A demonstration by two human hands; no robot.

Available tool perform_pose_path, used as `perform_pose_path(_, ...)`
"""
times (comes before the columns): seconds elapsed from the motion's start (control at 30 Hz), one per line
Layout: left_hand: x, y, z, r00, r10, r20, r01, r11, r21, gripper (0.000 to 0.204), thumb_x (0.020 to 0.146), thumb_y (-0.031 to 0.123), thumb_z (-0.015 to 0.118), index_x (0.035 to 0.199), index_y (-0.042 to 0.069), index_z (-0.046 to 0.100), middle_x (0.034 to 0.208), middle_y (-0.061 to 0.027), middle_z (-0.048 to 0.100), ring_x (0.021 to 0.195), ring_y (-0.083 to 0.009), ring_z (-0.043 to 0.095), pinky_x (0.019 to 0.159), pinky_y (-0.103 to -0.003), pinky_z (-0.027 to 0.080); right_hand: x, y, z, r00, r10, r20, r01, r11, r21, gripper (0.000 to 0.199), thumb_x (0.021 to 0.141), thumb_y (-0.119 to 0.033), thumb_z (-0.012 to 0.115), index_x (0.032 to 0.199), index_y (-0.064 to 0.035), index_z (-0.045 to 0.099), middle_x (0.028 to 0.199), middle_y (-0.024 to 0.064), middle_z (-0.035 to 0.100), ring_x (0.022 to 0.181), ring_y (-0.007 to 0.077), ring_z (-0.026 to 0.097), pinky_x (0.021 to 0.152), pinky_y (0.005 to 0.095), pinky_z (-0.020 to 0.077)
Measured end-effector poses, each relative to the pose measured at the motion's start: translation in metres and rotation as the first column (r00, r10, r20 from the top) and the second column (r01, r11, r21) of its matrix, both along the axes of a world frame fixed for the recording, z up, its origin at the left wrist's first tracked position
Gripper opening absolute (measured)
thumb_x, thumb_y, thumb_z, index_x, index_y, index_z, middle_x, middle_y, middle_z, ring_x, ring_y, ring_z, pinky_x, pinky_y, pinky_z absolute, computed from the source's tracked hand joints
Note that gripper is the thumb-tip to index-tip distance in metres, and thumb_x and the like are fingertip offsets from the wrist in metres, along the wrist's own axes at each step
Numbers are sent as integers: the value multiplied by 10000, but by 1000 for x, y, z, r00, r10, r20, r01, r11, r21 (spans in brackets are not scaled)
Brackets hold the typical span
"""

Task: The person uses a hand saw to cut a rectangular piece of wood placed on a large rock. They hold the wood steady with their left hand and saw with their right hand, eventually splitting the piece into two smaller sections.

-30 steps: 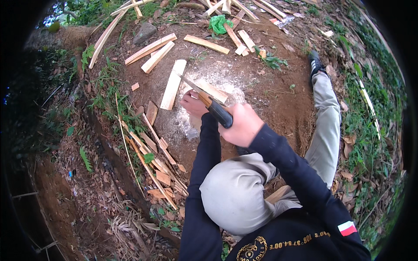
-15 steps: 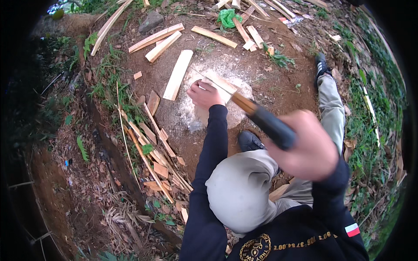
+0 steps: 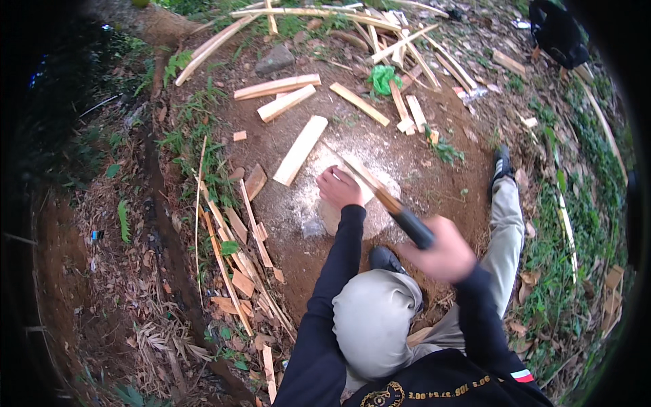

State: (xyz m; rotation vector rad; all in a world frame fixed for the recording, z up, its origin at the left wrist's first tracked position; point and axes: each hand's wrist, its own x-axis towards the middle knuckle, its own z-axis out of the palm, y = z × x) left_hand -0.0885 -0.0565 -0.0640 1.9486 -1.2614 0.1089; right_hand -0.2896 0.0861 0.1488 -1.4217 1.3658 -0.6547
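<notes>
My right hand point(image 3: 444, 251), blurred, is wrapped round the black grip of a long-bladed tool point(image 3: 388, 201). Its handle is brown wood near the blade. The thin blade is seen nearly edge-on and slants up-left over a pale piece of wood point(image 3: 371, 178), so I cannot tell whether it is a saw or a machete. Close beside the blade, my left hand point(image 3: 340, 187) has bent fingers pressed on that wood, partly hiding it. Pale sawdust point(image 3: 308, 202) surrounds the low, rounded block point(image 3: 349, 224) beneath. A flat board point(image 3: 300, 150) lies just left of the work.
Cut wood strips point(image 3: 277, 86) and a green plastic bag point(image 3: 384, 79) lie at the far side. More wood offcuts point(image 3: 230, 244) and a ditch point(image 3: 166, 237) are on the left. My bent knee point(image 3: 373, 319) is close below, and my outstretched leg point(image 3: 508, 230) runs along the right.
The view has shifted, so the scene sits lower and more to the right. My right hand has moved forward, closer to my left hand, with the tool. My left hand stays on the wood.
</notes>
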Motion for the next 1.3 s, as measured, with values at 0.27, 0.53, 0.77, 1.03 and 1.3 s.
perform_pose_path(0.27, 48, 10, -4, 991, 74, 114, -71, 997, -24, 246, 1001, 284, 462, 996, 78, 595, 1012, -155, 562, 995, -356, 552, 857, -492, 409, -8, 8, 48, 985, 172, 29, -171, 984, -40, 202, 735, -154, 700, 674, 13, 603, 537, 119, 525, 510, 169, 561, 574, 354, 473)
perform_pose_path(0.53, -22, -14, -9, 996, -14, -89, 16, 1000, 26, 158, 957, 202, 476, 997, 88, 579, 1009, -128, 552, 1003, -337, 551, 840, -489, 411, 27, -64, -24, 999, -23, -44, 23, 1000, -5, 331, 701, -242, 742, 769, 70, 653, 629, 252, 621, 647, 309, 695, 639, 425, 529)
perform_pose_path(0.77, -1, -4, -3, 999, 9, -39, -10, 999, -32, 141, 940, 186, 499, 1016, 88, 566, 1034, -128, 539, 1015, -331, 544, 857, -475, 407, 4, -46, 5, 994, 23, 109, -43, 982, 184, 254, 755, -182, 693, 760, 67, 639, 531, 121, 585, 487, 200, 616, 508, 373, 496)
perform_pose_path(1.03, 11, -3, -7, 1000, 21, -2, -21, 999, -41, 153, 946, 192, 499, 1028, 97, 586, 1046, -106, 557, 1017, -317, 546, 837, -478, 418, -20, -7, 57, 991, 135, 25, -136, 990, 41, 227, 772, -162, 690, 712, 40, 605, 536, 70, 530, 524, 114, 527, 537, 341, 458)
perform_pose_path(1.3, 22, -1, -14, 999, 25, -24, -26, 998, -60, 131, 938, 176, 509, 996, 98, 596, 1025, -112, 556, 1009, -324, 551, 805, -500, 409, 32, -57, 9, 994, 102, 37, -106, 986, 129, 214, 748, -131, 690, 726, 63, 604, 553, 110, 587, 515, 159, 609, 499, 352, 478)
